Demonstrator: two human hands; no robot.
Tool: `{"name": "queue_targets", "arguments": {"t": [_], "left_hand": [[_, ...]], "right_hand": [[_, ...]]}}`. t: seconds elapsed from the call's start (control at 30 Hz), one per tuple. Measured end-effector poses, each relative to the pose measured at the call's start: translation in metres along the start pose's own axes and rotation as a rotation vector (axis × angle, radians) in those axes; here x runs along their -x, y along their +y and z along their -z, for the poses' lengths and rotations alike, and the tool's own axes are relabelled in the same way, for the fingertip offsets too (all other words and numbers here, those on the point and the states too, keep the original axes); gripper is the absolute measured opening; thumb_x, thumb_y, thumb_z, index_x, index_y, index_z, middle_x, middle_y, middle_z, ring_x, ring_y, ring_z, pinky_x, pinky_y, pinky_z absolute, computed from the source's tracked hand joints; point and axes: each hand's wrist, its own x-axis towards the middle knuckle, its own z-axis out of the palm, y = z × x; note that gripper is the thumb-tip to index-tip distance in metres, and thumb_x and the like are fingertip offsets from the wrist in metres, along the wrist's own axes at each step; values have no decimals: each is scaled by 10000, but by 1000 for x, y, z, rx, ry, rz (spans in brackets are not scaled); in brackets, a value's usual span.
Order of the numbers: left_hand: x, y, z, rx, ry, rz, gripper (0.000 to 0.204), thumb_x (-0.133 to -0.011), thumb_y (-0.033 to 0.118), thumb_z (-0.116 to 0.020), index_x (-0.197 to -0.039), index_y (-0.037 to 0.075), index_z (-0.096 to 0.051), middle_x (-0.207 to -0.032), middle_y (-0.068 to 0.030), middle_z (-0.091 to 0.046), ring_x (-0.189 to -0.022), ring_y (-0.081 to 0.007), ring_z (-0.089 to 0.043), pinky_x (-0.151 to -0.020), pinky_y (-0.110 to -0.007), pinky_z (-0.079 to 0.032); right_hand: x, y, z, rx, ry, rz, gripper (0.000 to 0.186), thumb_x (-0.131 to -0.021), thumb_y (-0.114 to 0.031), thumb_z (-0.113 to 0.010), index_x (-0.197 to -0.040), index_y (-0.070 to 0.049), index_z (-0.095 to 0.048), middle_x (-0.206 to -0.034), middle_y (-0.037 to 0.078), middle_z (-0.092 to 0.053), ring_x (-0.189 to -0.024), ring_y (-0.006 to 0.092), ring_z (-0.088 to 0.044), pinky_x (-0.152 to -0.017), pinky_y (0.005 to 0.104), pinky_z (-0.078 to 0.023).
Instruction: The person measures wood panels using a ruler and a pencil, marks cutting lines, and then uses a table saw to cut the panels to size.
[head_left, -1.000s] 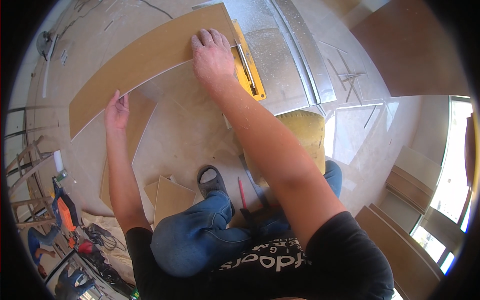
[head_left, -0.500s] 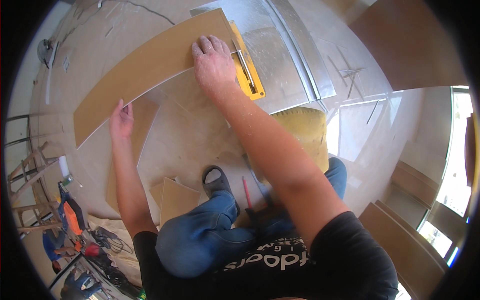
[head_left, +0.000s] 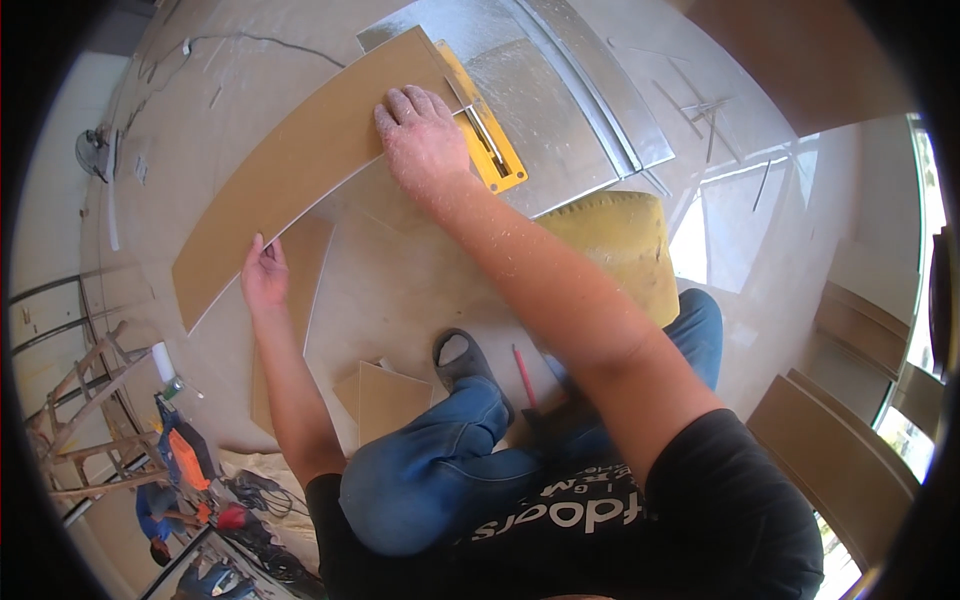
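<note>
A long brown board with a pale cut edge slants across a metal saw table. Its far right end lies against the yellow insert plate, where a thin silver blade or strip stands in the slot. My right hand, dusty with white powder, presses down over the board close to that plate, fingers curled and together. Farther left, my left hand pinches the board's near edge between thumb and fingers. The left hand's grip on the underside is partly hidden.
Cut panel pieces lie by my sandal. A worn yellow cushion stands beside my right arm, near a red pencil-like stick. Panels lean at the right. Wooden trestles and cluttered tools stand at the left.
The whole view has shifted and turned slightly. Both hands stay on the board, and its place against the yellow plate looks nearly the same.
</note>
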Motion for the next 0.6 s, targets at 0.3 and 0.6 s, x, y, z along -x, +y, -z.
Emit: {"name": "queue_targets", "arguments": {"t": [0.3,0.6], "left_hand": [[13,7,5,-20,-55,10,209,-1008,0,-677,-1215,-23,-658,-1184,-119,-731,-1117,-216,-699,-1023,-338,-609],[31,-6,-5,-31,2,-39,253,-1013,4,-664,-1263,-18,-631,-1223,-124,-719,-1120,-219,-698,-988,-331,-626]], "right_hand": [[9,-5,9,-43,13,-28,435,-925,-150,-612,-1345,-45,-658,-1424,139,-609,-1419,305,-503,-1214,442,-375],[19,-2,13,-23,30,-4,396,-924,-193,-611,-1269,-13,-685,-1386,161,-627,-1400,315,-520,-1201,443,-382]]}}
